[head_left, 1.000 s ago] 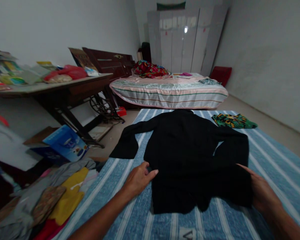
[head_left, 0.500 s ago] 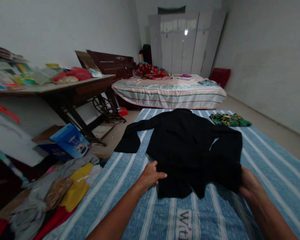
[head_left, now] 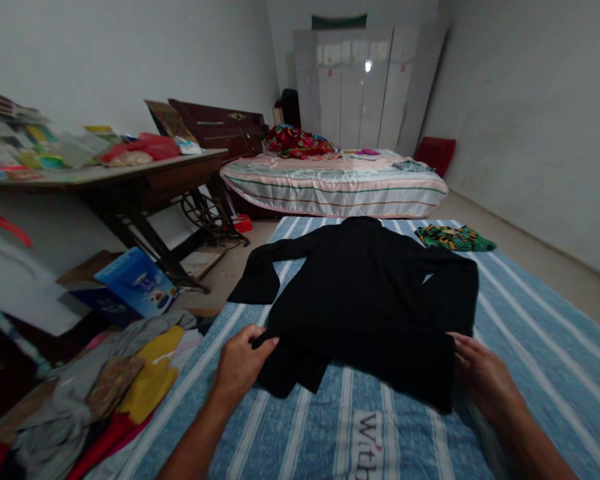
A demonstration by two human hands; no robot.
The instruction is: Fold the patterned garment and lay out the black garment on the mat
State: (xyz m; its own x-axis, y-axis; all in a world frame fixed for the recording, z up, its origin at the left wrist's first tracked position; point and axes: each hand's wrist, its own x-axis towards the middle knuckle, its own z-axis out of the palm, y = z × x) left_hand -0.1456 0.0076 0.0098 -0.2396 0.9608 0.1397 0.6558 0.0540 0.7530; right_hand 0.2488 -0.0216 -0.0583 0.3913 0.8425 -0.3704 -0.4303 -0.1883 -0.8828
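A black long-sleeved jacket (head_left: 360,293) lies spread over the blue striped bedsheet (head_left: 260,413), its collar at the far side and its sleeves out to both sides. My left hand (head_left: 243,357) pinches the near left corner of its hem between thumb and fingers. At the near right corner, my right hand (head_left: 483,373) grips the hem edge; part of its fingers is behind the cloth. The hem between the two hands is drawn out wide and slightly raised. Some loose cloth hangs below it on the left.
A folded green patterned cloth (head_left: 453,238) lies at the bed's far right. Piled clothes (head_left: 150,373) are along the left side, near a blue box (head_left: 143,280). A cluttered sewing-machine table (head_left: 150,170) stands by the left wall. Beyond is another bed (head_left: 335,190).
My left hand has moved left and pulled the left hem corner outward. My right hand has shifted slightly left with its corner. The jacket's lower part is now wider and flatter.
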